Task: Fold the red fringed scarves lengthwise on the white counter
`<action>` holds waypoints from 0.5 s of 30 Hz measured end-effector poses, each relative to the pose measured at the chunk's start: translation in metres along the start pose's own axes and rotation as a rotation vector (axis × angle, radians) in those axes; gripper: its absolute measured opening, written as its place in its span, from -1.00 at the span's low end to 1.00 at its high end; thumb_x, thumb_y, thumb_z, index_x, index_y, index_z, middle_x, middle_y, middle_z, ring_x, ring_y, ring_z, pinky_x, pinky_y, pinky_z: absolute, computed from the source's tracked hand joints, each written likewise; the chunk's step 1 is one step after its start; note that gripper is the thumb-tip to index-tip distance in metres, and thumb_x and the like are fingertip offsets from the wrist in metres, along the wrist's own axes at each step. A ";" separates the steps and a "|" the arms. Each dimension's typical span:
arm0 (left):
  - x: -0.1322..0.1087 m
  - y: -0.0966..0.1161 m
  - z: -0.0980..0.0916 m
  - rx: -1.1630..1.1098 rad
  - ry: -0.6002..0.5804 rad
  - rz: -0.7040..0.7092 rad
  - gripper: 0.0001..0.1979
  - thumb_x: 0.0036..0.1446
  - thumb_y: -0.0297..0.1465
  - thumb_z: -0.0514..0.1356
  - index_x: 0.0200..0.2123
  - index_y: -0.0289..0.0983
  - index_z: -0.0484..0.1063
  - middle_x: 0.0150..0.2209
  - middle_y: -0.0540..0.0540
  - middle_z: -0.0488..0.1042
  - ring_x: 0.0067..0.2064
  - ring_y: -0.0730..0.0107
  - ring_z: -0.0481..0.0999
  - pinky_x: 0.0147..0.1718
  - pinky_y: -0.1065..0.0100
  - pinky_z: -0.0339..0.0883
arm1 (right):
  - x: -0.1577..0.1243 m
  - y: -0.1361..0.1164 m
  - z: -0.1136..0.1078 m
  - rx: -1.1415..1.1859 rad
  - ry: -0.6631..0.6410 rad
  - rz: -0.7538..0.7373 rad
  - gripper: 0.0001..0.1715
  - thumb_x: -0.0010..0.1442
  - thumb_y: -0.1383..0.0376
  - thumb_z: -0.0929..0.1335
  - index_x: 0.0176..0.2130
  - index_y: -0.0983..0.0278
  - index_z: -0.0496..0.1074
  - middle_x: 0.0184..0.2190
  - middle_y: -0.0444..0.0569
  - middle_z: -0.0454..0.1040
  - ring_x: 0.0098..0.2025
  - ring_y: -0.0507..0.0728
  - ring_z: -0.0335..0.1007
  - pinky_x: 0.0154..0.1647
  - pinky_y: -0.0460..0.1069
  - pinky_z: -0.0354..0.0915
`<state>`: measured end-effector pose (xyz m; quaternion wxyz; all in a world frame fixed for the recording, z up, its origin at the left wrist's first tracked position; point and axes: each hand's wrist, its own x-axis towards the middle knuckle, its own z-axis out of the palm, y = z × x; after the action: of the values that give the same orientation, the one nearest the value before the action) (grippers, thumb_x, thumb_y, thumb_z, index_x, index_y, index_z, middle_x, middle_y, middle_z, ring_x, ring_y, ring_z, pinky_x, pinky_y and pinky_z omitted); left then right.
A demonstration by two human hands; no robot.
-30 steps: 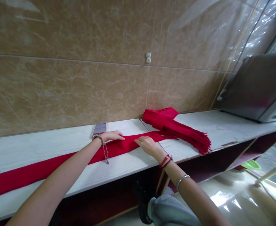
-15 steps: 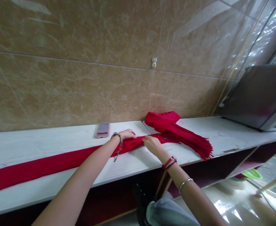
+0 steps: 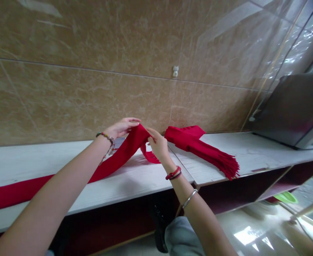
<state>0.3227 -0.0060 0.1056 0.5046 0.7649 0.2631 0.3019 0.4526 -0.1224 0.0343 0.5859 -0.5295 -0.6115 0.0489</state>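
A long red scarf runs along a white counter from the far left edge to a fringed end on the right. My left hand and my right hand each pinch the scarf near its middle and hold that part up off the counter in a peak. The left hand grips the far edge, the right hand the near edge. The stretch between the lifted part and the folded right portion hangs down to the counter.
A tiled brown wall stands close behind the counter. A dark box-like appliance sits at the right end. Below the counter are dark shelves, a green bowl and a shiny floor. My knee in grey trousers is below.
Both hands lay on the scarf on the counter; now they have closed on it and raised its middle well above the surface. The phone behind the left hand is now hidden.
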 end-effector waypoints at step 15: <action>0.040 -0.081 0.140 0.393 -0.156 -0.046 -0.68 0.02 -0.47 0.10 -0.11 -0.39 0.41 -0.17 -0.18 0.50 -0.15 0.27 0.44 -0.14 0.32 0.27 | -0.043 0.107 -0.085 -0.168 -0.273 0.423 -0.60 -0.17 0.52 0.29 -0.30 0.32 0.53 -0.57 -0.17 0.44 -0.52 0.00 0.34 -0.42 -0.06 0.40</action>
<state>0.4437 -0.0352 -0.0057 0.3714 0.8634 0.2943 0.1732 0.5711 -0.1536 -0.0408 0.4287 -0.6811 -0.5623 0.1902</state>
